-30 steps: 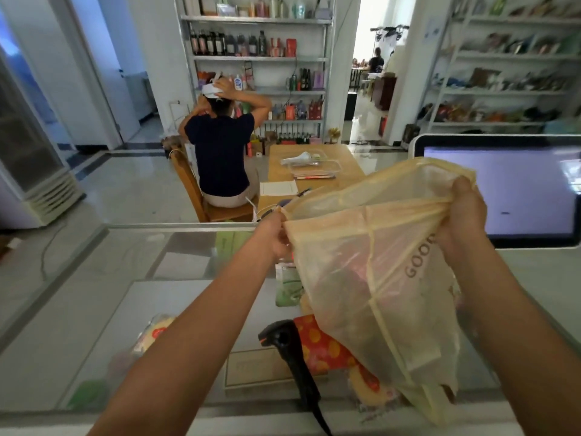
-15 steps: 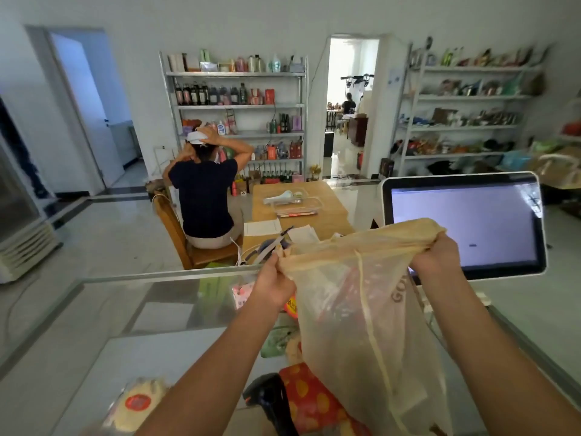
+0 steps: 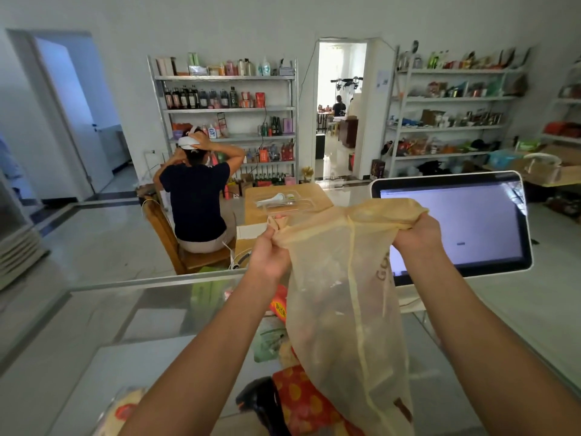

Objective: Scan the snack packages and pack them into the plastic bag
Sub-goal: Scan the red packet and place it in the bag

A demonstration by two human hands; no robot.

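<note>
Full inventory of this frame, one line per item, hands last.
plastic bag: 1, translucent yellow, held up above counter
snack packages: at least 4, red-yellow, green, orange, pale; on counter under and left of bag
scanner: 1, black, counter, bottom edge
glass counter: 1, clear, foreground
screen: 1, lit, right of bag
seated person: 1, dark shirt, wooden chair beyond counter
shelf units: at least 2, metal, back wall
left hand: 1, grips bag's left rim
right hand: 1, grips bag's right rim

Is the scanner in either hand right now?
No: the left hand and right hand both grip the plastic bag; the scanner lies on the counter.
</note>
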